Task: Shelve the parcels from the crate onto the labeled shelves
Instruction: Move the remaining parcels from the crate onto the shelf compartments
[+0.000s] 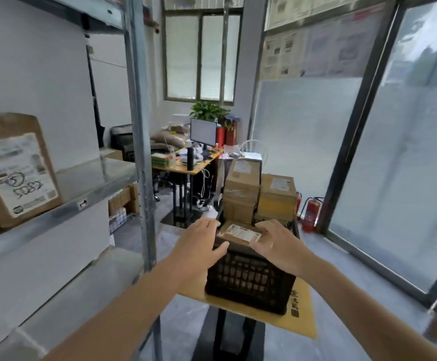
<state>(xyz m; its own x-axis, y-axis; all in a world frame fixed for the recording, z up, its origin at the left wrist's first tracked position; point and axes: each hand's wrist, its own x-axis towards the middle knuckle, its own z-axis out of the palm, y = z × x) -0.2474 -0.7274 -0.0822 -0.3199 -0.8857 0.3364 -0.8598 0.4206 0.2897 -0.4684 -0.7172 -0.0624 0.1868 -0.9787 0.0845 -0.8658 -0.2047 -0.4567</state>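
Observation:
A black plastic crate (248, 280) stands on a cardboard sheet ahead of me. A small brown parcel (238, 234) with a white label lies at its top. My left hand (201, 243) grips the parcel's left end, thumb on its near side. My right hand (274, 243) grips its right end, fingers curled over the top. Behind it, two taller cardboard parcels (259, 196) stand in the crate. The metal shelving (87, 196) is on my left, with one labeled parcel (14, 173) on the middle shelf.
A shelf post (142, 142) rises between the shelves and the crate. A cluttered desk with a monitor (203, 131) stands at the back. Red fire extinguishers (311, 212) sit by the glass door frame (352, 142) on the right.

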